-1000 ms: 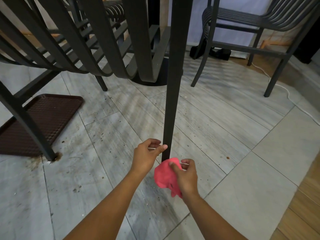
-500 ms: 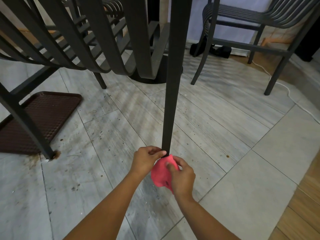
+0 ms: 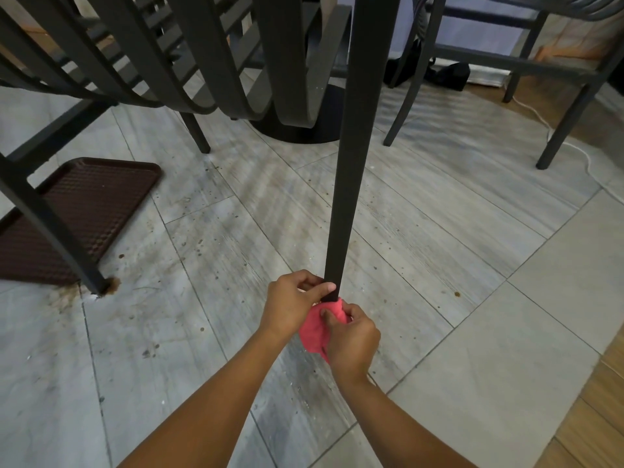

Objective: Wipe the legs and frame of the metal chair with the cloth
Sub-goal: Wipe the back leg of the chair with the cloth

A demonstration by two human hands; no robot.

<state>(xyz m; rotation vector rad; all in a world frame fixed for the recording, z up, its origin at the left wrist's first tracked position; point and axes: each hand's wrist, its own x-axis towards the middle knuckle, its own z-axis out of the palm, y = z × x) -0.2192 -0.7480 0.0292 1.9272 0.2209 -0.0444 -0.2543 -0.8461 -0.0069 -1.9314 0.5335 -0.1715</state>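
A dark metal chair leg (image 3: 347,184) runs down the middle of the view to the tiled floor. Curved seat slats (image 3: 216,62) of the same chair hang at the top left. My left hand (image 3: 293,302) grips the bottom of the leg, thumb laid across its front. Just below, my right hand (image 3: 351,339) holds a pink cloth (image 3: 314,332) bunched against the foot of the leg. The foot itself is hidden by the cloth and my fingers.
A brown textured tray (image 3: 84,211) lies on the floor at left, behind another chair leg (image 3: 54,231) with a rusty stain at its foot. A round table base (image 3: 304,130) stands behind. A second chair (image 3: 506,62) and a white cable (image 3: 547,130) are at the right.
Both hands have closed in on the foot of the leg. My left hand now grips the leg, and my right hand has brought the cloth up against its base.
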